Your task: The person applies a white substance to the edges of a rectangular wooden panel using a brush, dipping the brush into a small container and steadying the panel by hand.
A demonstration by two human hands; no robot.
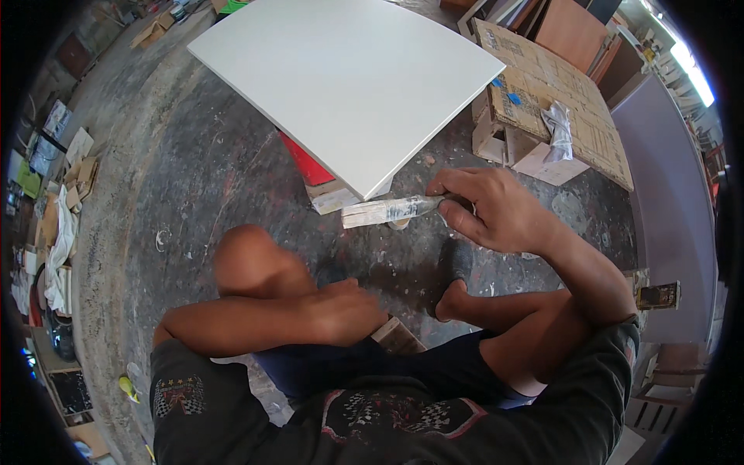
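Observation:
In my right hand (492, 209) is a flat, pale, paint-smeared tool (372, 213) with a squared end and dark marks, pinched at its narrow end between thumb and fingers. Its kind is not plain. It points left, just beyond the near corner of a large white panel (356, 77). Blurred, my left hand (349, 310) lies low between my knees, its fingers turned down and mostly hidden. Beside it shows the end of a wooden piece (397, 335). Under the panel's near corner are a red object (306, 160) and a pale box-like block (332, 198).
Right of the panel stands a low support topped with flattened cardboard (570, 97), a crumpled plastic wrapper (558, 128) on it. Farther right a large greyish-purple board (663, 201) stands upright. Stacked boards (570, 31) lean behind. Boxes and a white cloth (58, 256) line the left side.

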